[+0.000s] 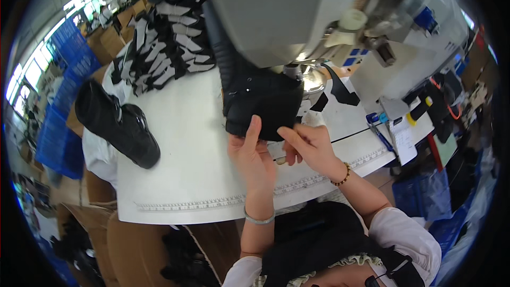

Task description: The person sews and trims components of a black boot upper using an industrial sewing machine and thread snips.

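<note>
A black boot upper (265, 101) with small metal eyelets lies under the grey head of a sewing machine (271, 10). My left hand (252, 154) grips its near edge, thumb on top and fingers underneath. At the near right corner, my right hand (312, 148) pinches the same piece between thumb and fingers. The needle area is mostly hidden behind the machine head. Black scraps, among them a curved strip (340, 87), lie to the right of the upper.
A black lace-up boot (117, 125) rests on the white table's (186, 180) left side. Behind it are piled black and grey cut pieces (170, 42). To the right are a blue pen (381, 137), paper (402, 141) and a yellow-and-black-handled tool (419, 110). Blue crates (422, 196) stand below.
</note>
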`<state>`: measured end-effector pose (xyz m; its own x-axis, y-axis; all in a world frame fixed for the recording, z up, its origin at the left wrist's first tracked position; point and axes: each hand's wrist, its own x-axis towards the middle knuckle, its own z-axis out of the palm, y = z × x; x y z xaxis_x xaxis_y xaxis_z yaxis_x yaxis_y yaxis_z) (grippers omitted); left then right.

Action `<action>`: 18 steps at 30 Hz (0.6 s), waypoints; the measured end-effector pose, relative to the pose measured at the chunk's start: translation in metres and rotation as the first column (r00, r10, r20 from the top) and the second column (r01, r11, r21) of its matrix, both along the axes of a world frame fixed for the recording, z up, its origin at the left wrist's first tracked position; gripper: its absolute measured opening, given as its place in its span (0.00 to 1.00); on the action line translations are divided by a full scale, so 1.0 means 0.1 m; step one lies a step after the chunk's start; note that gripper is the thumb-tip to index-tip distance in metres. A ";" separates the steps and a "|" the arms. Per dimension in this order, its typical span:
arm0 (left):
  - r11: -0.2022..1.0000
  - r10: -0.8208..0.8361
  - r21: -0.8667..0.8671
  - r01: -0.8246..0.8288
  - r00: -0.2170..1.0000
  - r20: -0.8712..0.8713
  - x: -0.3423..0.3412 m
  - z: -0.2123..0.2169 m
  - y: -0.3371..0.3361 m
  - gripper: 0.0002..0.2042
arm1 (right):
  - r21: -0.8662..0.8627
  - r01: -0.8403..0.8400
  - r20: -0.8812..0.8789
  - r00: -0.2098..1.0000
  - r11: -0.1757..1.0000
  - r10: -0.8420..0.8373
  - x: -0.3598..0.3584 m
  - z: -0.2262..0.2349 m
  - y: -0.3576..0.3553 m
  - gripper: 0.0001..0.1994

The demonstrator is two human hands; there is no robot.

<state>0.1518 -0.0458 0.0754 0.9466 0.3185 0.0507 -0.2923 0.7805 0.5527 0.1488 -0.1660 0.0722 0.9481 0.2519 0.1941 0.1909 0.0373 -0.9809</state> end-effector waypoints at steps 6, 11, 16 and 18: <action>0.998 -0.029 0.052 0.035 0.993 -0.117 -0.05 -0.01 0.00 0.12 | 0.014 0.239 0.184 0.954 0.971 -0.237 -0.01 -0.11 -0.23 0.07; 0.991 0.015 0.135 0.001 0.994 -0.113 -0.05 -0.04 -0.05 0.11 | 0.345 -0.069 -0.006 0.997 0.936 0.075 0.00 -0.05 -0.11 0.08; 0.975 0.075 0.214 -0.057 0.994 -0.078 -0.08 -0.09 -0.10 0.10 | 0.317 -0.050 0.003 0.999 0.947 0.052 0.03 -0.10 -0.07 0.07; 0.949 0.147 0.290 -0.123 0.987 -0.061 -0.03 -0.18 -0.10 0.10 | 0.259 -0.035 0.051 0.998 0.965 0.022 0.05 -0.13 -0.07 0.07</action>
